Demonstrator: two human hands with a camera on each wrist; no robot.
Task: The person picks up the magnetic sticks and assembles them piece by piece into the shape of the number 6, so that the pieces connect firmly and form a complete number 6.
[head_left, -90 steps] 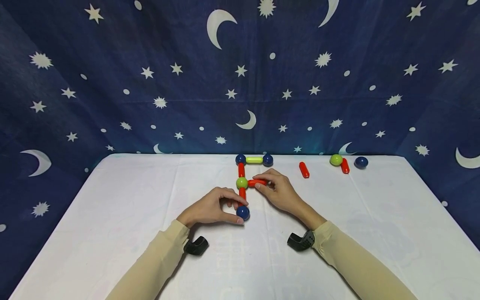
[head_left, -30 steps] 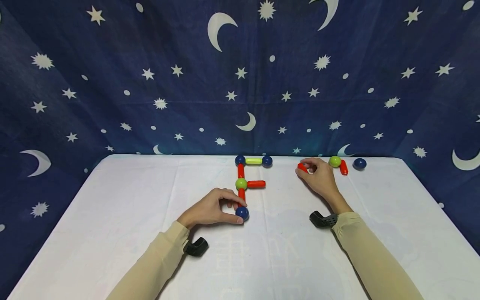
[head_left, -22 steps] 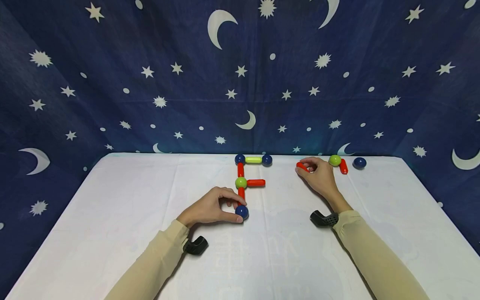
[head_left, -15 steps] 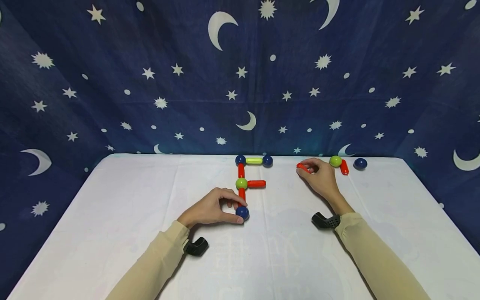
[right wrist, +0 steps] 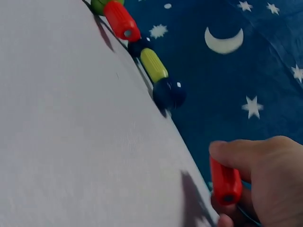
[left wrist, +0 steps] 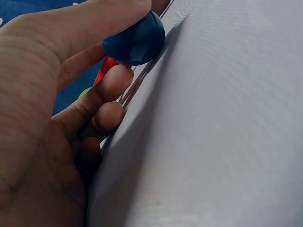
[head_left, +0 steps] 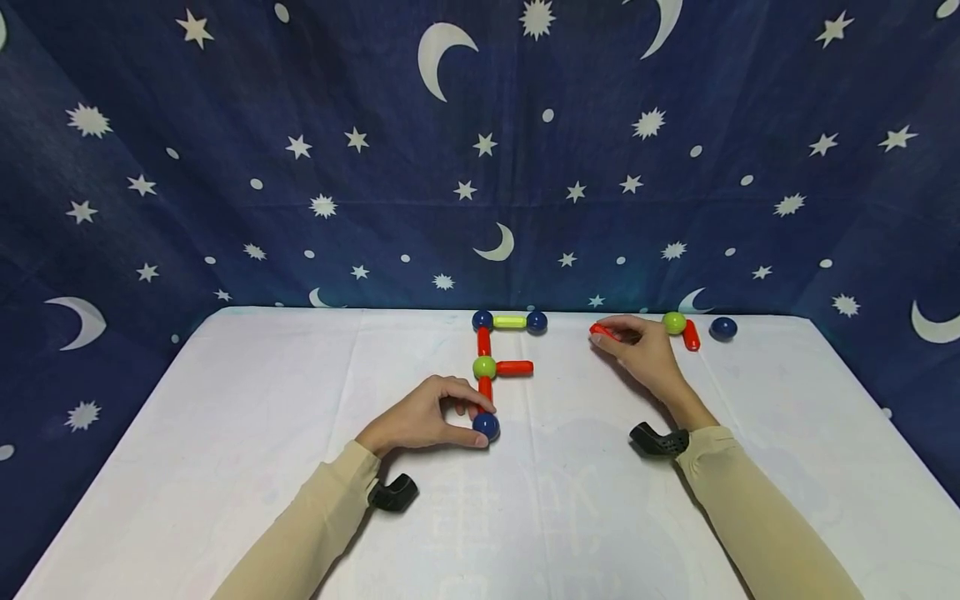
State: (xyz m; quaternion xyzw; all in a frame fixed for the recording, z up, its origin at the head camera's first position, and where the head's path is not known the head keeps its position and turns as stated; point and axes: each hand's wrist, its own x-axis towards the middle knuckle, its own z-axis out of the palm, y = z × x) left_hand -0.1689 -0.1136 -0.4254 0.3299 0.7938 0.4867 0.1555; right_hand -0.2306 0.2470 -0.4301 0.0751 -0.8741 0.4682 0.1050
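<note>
In the head view, magnetic balls and rods form an F-like figure. A yellow-green rod joins two blue balls along the top, and a red rod juts right from the green ball. My left hand holds the blue ball at the bottom end, thumb on its near side and fingers by the lower red rod. Between thumb and fingers, my right hand pinches a separate red magnetic rod; its shadow lies apart from it on the cloth in the right wrist view.
At the back right lie a loose green ball, a red rod and a blue ball. White cloth covers the table. A dark blue curtain with moons and stars hangs behind its far edge.
My right hand has let go of the side red rod, moved right and picked up the loose red rod, which now tilts differently. The left hand stays at the bottom blue ball.
</note>
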